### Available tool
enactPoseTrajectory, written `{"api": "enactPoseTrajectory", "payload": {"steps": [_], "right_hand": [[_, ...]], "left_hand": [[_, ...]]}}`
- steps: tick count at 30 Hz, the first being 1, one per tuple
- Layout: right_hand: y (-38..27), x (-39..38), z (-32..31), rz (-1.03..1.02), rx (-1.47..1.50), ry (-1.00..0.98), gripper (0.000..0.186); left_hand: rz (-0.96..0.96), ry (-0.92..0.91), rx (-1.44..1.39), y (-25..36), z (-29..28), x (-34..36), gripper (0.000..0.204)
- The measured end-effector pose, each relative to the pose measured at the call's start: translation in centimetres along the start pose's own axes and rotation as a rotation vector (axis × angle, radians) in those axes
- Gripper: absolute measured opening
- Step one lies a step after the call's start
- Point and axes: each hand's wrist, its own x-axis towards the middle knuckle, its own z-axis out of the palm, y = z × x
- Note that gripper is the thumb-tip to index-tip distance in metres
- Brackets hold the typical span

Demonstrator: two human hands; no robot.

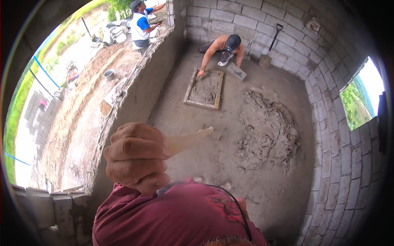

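My left hand (137,158) is raised close in front of my maroon shirt (176,217), its fingers wrapped in a fist. Out of the fist, toward the right, sticks a pale, translucent, tapered thing (186,141), perhaps plastic; its grip end is hidden by the fingers. Beyond its tip, on the floor, lies a small flat grey-brown piece (215,134) that I cannot make out. A bit of skin (243,205) shows past the right side of my shirt, maybe part of my right hand; no fingers can be told there.
Wet mortar (269,131) is heaped at right. A crouching co-worker (221,49) reaches to a wooden frame (188,92) holding mortar, beside a flat board (236,71). A shovel (266,61) leans on the block wall (254,20). Past the low wall (137,96) stands another person (141,26).
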Motion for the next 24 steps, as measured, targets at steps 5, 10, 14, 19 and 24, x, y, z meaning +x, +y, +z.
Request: {"api": "enactPoseTrajectory", "payload": {"steps": [5, 10, 14, 19, 24], "right_hand": [[1.7, 1.2, -1.3, -0.102, 0.004, 0.104, 0.025], [0.4, 1.1, -5.2, -0.152, 0.062, 0.024, 0.031], [-0.1, 1.3, -7.4, -0.102, 0.136, 0.017, 0.037], [11.4, 4.0, -7.8, 0.009, 0.254, 0.031, 0.033], [11.7, -0.4, -9.5, 0.095, 0.201, -0.038, 0.031]], "left_hand": [[-0.066, -0.006, 0.077, 2.1, 0.7, -0.1, 0.023], [-0.124, 0.039, 0.149, 4.7, 2.5, -0.7, 0.023], [-0.133, 0.034, 0.207, 7.1, 4.6, -1.2, 0.024], [-0.188, 0.041, 0.268, 9.8, 7.8, -0.1, 0.042], [-0.202, 0.018, 0.347, 13.0, 10.6, -0.6, 0.038]]}}
